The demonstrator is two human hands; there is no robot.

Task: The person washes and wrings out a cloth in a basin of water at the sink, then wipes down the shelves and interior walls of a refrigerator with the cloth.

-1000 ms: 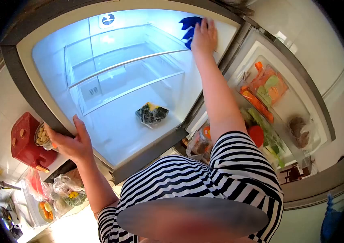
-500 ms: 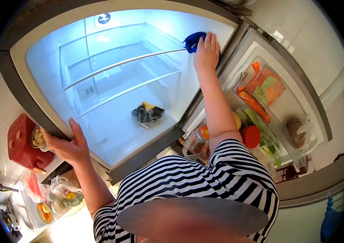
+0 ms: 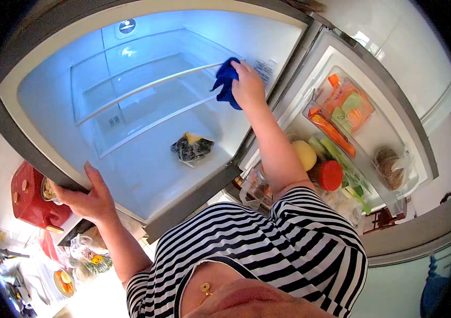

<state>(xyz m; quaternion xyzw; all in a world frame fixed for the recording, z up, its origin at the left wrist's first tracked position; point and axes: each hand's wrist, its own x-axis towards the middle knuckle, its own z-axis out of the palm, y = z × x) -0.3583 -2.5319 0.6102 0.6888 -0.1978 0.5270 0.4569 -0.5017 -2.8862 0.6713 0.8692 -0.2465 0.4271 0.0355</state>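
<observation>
My right hand (image 3: 248, 85) is closed on a crumpled blue cloth (image 3: 226, 79), held against the right inner wall of the lit refrigerator (image 3: 220, 119), near the front of the glass shelf (image 3: 154, 85). Beside the cloth, a printed label (image 3: 264, 69) shows on that wall. My left hand (image 3: 90, 197) grips the refrigerator's left front edge, its thumb on the inner side and its fingers around the outside. On the refrigerator floor lies a clear plastic bag (image 3: 192, 147) with dark and yellow contents.
The open door (image 3: 422, 153) at the right holds bagged carrots (image 3: 331, 130), a red-lidded jar (image 3: 330, 176), green vegetables (image 3: 350, 175) and a yellow round item (image 3: 304, 155). At the left stand a red box (image 3: 37, 196) and a counter with bagged food (image 3: 90, 252).
My right hand has moved the cloth left and down along the right wall, uncovering the label. My left hand stays on the edge. The view has shifted slightly.
</observation>
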